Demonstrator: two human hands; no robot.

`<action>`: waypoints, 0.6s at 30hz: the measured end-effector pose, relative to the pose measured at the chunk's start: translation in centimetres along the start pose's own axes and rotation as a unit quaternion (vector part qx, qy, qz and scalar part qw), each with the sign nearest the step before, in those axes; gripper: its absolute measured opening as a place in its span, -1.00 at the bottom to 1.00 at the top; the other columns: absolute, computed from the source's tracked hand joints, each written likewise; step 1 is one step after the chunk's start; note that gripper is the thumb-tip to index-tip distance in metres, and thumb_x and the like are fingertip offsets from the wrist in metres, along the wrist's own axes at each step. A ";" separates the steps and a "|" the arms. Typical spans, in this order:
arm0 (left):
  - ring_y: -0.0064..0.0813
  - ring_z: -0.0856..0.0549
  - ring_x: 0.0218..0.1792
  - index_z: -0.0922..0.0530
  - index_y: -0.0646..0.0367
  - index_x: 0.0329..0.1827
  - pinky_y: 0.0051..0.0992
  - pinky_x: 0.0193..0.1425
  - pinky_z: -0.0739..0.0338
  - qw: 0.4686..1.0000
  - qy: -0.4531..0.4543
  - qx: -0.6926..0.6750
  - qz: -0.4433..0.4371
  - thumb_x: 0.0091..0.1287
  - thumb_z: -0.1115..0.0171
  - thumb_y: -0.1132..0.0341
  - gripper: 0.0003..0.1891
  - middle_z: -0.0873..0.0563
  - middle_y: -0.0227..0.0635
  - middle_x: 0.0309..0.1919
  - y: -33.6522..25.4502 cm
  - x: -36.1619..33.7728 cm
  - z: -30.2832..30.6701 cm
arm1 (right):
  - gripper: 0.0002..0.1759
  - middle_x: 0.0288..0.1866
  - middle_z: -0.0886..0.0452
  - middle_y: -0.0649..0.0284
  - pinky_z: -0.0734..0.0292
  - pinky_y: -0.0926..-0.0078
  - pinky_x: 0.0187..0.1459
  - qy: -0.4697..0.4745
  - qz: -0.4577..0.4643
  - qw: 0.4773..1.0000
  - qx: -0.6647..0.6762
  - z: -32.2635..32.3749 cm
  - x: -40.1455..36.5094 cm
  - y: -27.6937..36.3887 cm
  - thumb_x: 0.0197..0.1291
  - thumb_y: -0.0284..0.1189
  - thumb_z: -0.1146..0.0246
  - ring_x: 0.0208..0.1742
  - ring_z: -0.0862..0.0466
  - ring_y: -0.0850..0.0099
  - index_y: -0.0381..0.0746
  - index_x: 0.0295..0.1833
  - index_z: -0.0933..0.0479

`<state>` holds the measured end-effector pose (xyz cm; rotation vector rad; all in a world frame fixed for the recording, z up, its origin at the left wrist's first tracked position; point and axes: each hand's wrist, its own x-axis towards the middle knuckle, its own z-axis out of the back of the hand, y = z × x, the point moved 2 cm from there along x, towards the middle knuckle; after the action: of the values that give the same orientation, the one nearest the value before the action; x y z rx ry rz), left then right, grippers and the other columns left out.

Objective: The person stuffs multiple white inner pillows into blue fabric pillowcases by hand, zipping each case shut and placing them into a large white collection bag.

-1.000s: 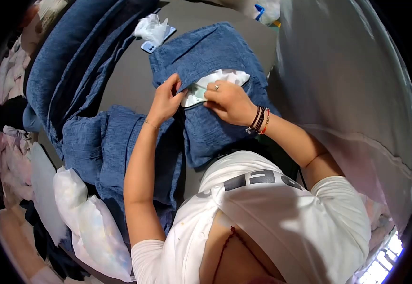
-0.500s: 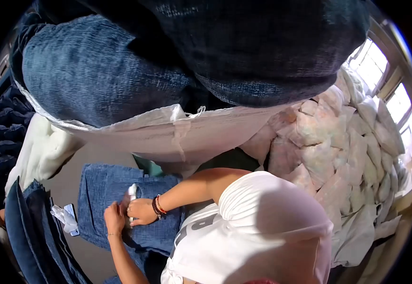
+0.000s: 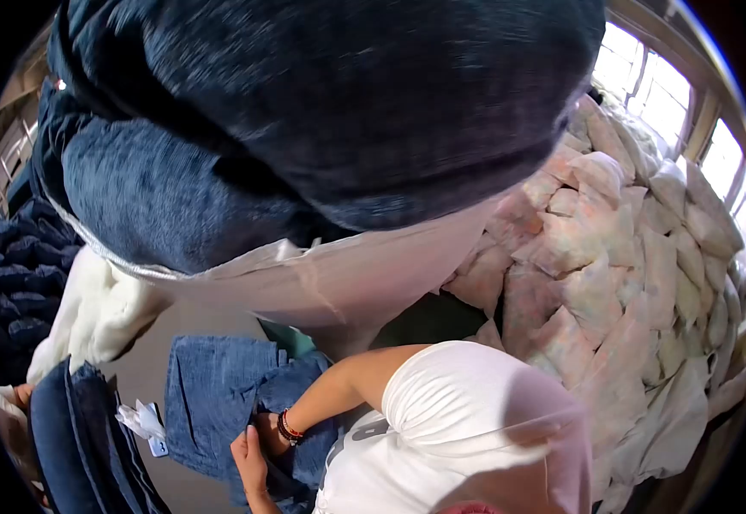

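Observation:
Folded blue jeans (image 3: 210,403) lie on the grey table in front of me. My right hand (image 3: 272,433), wearing beaded bracelets, is tucked under a denim edge, so its fingers are hidden. Close beside it, my left hand (image 3: 250,458) is closed at that edge, pinching the denim with the thumb upward. No white item shows between my hands now. Left of the jeans, a crumpled white plastic piece (image 3: 140,418) lies against a small pale-blue card or packet (image 3: 159,445).
A large white sack (image 3: 330,287) stuffed with rolled denim (image 3: 167,184) looms ahead. More folded jeans (image 3: 73,428) stand at the left, near another person's hand (image 3: 24,393). Stacked pale packets (image 3: 596,257) fill the right. White fabric (image 3: 90,308) lies at the table's far left.
The white item between my hands has gone from sight. My right hand has slipped under the denim edge and my left has moved close to it. The view has shifted too.

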<state>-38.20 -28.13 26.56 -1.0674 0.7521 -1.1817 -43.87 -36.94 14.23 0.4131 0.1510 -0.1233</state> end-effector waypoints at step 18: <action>0.02 -0.59 -0.20 -0.46 0.48 0.00 -0.13 -0.04 -0.47 0.920 -0.269 0.276 -0.062 0.48 -0.12 0.33 -0.71 -0.62 0.15 -0.21 10.9 -11.1 3.7 | -0.77 -0.25 -0.64 0.07 -0.56 0.27 -0.09 -0.270 0.243 0.930 0.054 7.9 -8.2 12.4 0.01 -0.43 -0.27 -0.11 -0.63 0.11 -0.36 -0.26 -0.65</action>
<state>-33.82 -16.11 16.95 -0.8975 -0.0874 -1.0423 -49.14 -28.17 27.59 0.5022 -0.5045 0.2478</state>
